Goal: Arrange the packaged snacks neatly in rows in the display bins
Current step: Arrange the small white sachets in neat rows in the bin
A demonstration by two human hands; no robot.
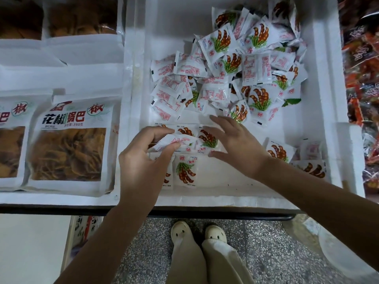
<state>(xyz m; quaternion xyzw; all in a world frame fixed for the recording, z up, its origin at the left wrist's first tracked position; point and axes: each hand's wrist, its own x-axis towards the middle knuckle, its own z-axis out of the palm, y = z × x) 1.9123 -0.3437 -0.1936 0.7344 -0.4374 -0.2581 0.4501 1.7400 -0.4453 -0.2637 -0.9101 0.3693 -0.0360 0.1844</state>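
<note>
Left hand: your left hand (143,156) pinches one small white packet (174,141) between the thumb and the curled fingers. It is over the near left part of the white bin (205,198).
Right hand: your right hand (235,144) is spread with straight fingers and grips nothing. It is just right of the pinched packet, above a face-up packet (208,140). I cannot tell if it touches it.
Row of packets: against the near wall of the bin, partly under your left hand, a short row of packets (185,170) lies flat, side by side.
Corner packets: in the near right corner of the bin, a few corner packets (281,150) lie flat.
Heap of packets: in the far half of the bin, the heap of packets (235,64) is loose, some face up, some face down.
Large bags: left of the bin, large bags (69,140) with a clear window show a brown snack.
Red packs: right of the bin, red packs (361,58) lie crowded.
Shoes: below the bin, your light shoes (215,232) stand on a speckled floor (266,253).
</note>
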